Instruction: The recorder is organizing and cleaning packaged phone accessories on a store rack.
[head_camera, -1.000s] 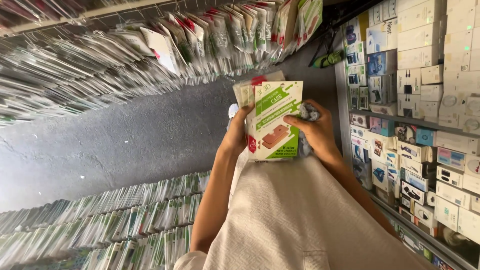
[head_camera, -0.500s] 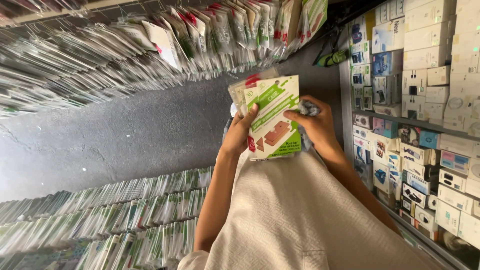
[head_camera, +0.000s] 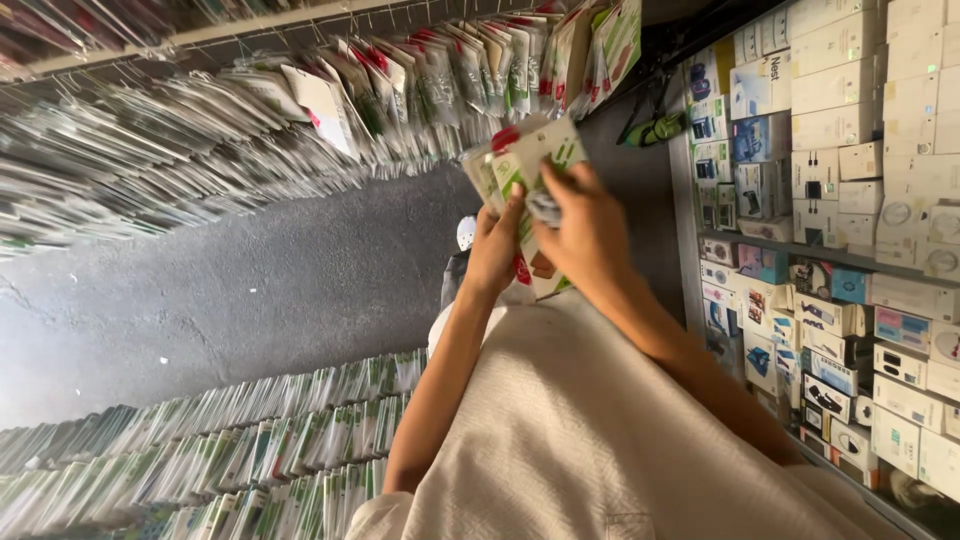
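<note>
Held between both hands: one stack of flat retail packets (head_camera: 520, 160), green-and-white card fronts with red corner marks, fanned slightly at the upper edge. Left hand (head_camera: 493, 250) grips the stack from its left side, fingers curled round the edge, thumb on the front packet. Right hand (head_camera: 583, 232) lies across the front of the stack, fingers pressed together on the card face, and pinches a small crumpled grey cloth (head_camera: 543, 208) against it; most of the lower front packet is hidden behind this hand.

Below the grip: both bare forearms and a cream textured garment (head_camera: 590, 440) worn by the person.

Left of the grip: dark grey rough floor (head_camera: 250, 280), running as a narrow aisle. Just beside the left hand, a small white rounded item (head_camera: 466, 232) on the floor, kind not discernible.

Above and upper left of the grip: long hanging rows of similar packets (head_camera: 300, 110) on metal hooks, closely packed.

Lower left: further rows of green-and-white packets (head_camera: 200, 450), same packing.

Right of the grip: shelving (head_camera: 760, 235) filled with small boxed accessories, mostly white cartons (head_camera: 850, 80) above, mixed coloured boxes (head_camera: 830, 330) below. A green-handled tool (head_camera: 655, 128) hangs near the shelf's upper corner.
</note>
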